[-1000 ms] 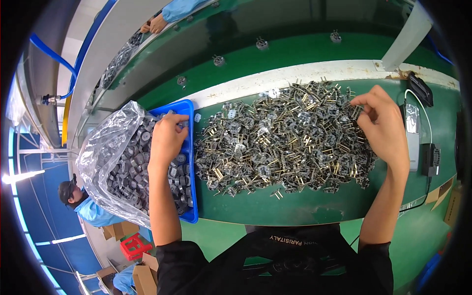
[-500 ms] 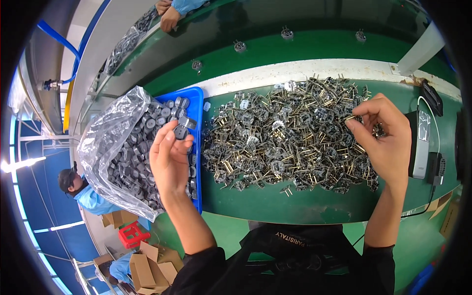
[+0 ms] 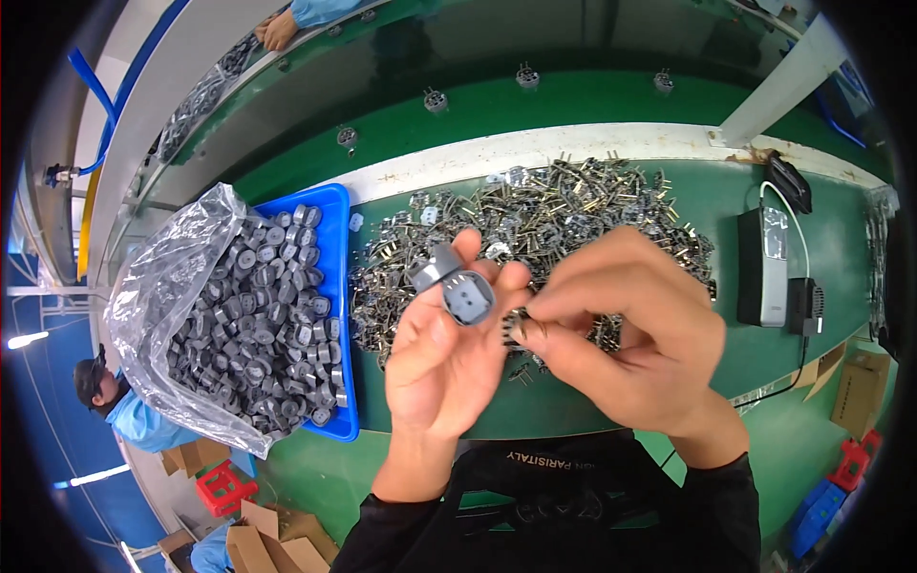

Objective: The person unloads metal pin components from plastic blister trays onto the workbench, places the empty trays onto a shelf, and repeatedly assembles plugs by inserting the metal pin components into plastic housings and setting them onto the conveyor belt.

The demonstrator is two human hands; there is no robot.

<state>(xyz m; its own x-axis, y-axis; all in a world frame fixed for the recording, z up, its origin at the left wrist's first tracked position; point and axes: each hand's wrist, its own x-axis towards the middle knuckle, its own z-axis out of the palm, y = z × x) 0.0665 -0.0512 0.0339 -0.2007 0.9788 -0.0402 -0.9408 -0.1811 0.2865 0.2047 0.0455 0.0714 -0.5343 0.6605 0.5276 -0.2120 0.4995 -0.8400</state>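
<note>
My left hand [image 3: 430, 372] holds two grey round plastic housings between thumb and fingers. One housing [image 3: 468, 298] turns its open, hollow side up, and the other [image 3: 437, 268] sits tilted behind it. Close on the right, my right hand [image 3: 635, 334] pinches a small dark insert with metal pins [image 3: 513, 328], beside the front housing. Its fingers partly cover the insert, and whether it touches the housing I cannot tell. Beyond both hands spreads a heap of similar pinned inserts [image 3: 564, 205] on the green table [image 3: 487, 401].
A blue bin [image 3: 341, 258] with a clear plastic bag [image 3: 172, 258] and many grey housings stands left. Across a white rail [image 3: 430, 164], several assembled plug pieces [image 3: 436, 101] sit on a green belt. At right lies a grey-black box device [image 3: 762, 267] with a cable.
My right hand has come left from the heap with an insert, and my left hand has moved right from above the bin with the housings. The whole view has shifted slightly.
</note>
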